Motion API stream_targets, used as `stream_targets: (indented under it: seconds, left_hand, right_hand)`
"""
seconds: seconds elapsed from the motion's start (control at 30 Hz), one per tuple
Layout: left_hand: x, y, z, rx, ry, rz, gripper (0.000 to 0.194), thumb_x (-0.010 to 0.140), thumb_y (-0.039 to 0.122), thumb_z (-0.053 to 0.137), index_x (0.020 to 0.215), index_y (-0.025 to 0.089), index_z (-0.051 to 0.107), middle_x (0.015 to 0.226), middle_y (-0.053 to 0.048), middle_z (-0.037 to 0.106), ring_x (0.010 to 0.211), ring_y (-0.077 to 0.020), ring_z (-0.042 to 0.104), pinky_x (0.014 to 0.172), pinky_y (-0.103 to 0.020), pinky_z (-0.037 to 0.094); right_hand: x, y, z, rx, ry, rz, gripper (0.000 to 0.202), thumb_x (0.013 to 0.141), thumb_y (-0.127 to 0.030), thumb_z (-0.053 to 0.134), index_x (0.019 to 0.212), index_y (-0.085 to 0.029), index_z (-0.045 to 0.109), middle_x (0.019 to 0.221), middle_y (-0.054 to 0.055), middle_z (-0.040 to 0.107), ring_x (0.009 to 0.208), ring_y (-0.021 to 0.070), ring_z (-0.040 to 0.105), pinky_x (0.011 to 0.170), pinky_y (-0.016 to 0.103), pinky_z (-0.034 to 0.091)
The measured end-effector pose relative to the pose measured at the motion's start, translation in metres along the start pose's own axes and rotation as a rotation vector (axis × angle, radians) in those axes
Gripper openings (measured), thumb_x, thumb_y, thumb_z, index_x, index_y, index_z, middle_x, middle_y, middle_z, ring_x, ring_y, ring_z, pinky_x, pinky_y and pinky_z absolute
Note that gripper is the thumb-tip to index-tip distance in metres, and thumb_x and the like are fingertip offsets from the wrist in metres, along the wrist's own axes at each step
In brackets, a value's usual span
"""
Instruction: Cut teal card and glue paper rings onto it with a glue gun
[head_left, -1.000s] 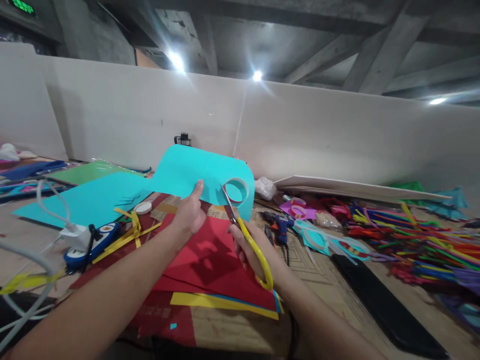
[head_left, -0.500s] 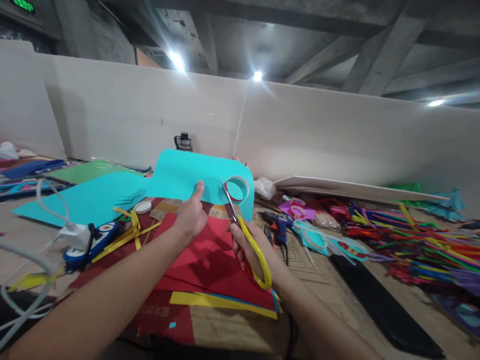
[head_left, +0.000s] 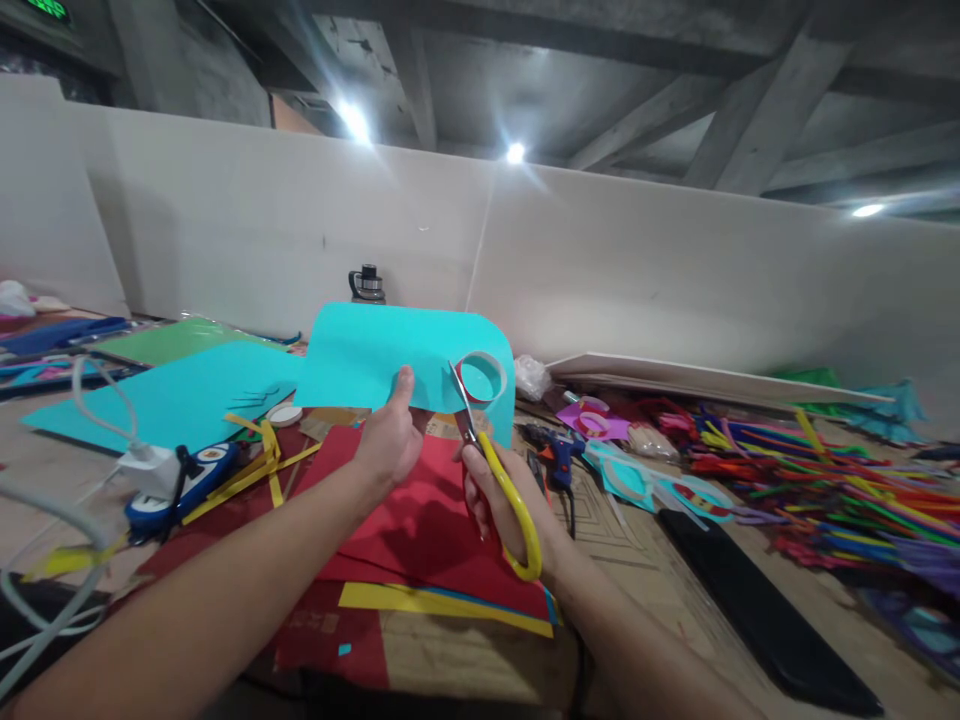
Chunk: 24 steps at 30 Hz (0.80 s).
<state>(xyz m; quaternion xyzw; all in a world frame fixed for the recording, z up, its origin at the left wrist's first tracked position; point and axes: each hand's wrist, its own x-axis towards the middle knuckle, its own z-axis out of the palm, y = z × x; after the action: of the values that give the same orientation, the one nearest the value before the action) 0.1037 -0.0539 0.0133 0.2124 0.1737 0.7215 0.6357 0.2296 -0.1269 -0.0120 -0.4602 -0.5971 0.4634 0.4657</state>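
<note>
My left hand [head_left: 391, 432] pinches the lower edge of a turquoise paper sheet [head_left: 360, 345], thumb on its near face. The sheet stands raised and curls over at its right end. In my right hand [head_left: 499, 490] is a pair of yellow-handled scissors [head_left: 517, 520], blades pointing up at the sheet. A ring [head_left: 501, 377], white with a red inner side, sits against the turquoise paper just right of the blade tips. Whether the blades are in the paper I cannot tell. Below both hands lie red paper sheets [head_left: 420, 540].
Yellow strips [head_left: 271, 460] and a blue-and-white device [head_left: 187, 485] lie at left. A glue gun [head_left: 559, 455], a black case [head_left: 765, 610] and a heap of colourful pipe cleaners [head_left: 847, 490] are at right. A bottle [head_left: 367, 283] stands behind the sheet.
The turquoise sheet and the ring have shifted slightly right. The scissors' blades have also tipped a little to the right. Both hands keep their hold.
</note>
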Motion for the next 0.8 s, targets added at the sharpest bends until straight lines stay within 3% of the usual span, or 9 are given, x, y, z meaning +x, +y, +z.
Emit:
stream_targets:
  seconds: [0.3,0.53,0.8]
  left_hand:
    - [-0.006,-0.004,0.000,0.023,-0.001,0.013,0.030,0.081,0.031,0.060,0.110,0.023,0.062,0.123,-0.003,0.060,0.118,-0.0198,0.053,0.097,-0.032,0.047]
    - [-0.009,-0.003,0.003,0.091,-0.061,-0.001,0.018,0.085,0.030,0.054,0.094,0.020,0.066,0.112,-0.003,0.067,0.113,-0.0195,0.056,0.096,-0.031,0.046]
    - [-0.015,-0.004,0.007,0.123,-0.094,-0.004,0.021,0.087,0.031,0.052,0.094,0.018,0.067,0.117,-0.006,0.064,0.113,-0.0202,0.057,0.096,-0.031,0.045]
  right_hand:
    - [0.000,-0.003,-0.001,-0.031,0.037,-0.032,0.038,0.082,-0.056,0.046,0.088,-0.019,0.050,0.055,-0.006,0.045,0.035,0.0059,0.038,0.030,0.017,0.033]
    - [0.004,0.000,-0.008,0.034,-0.131,-0.118,0.036,0.087,-0.052,0.041,0.100,-0.019,0.047,0.058,-0.006,0.049,0.041,0.0075,0.045,0.038,0.018,0.038]
    - [0.003,-0.001,-0.004,0.074,-0.068,-0.101,0.036,0.086,-0.053,0.043,0.098,-0.019,0.047,0.059,-0.006,0.048,0.039,0.0067,0.043,0.034,0.017,0.037]
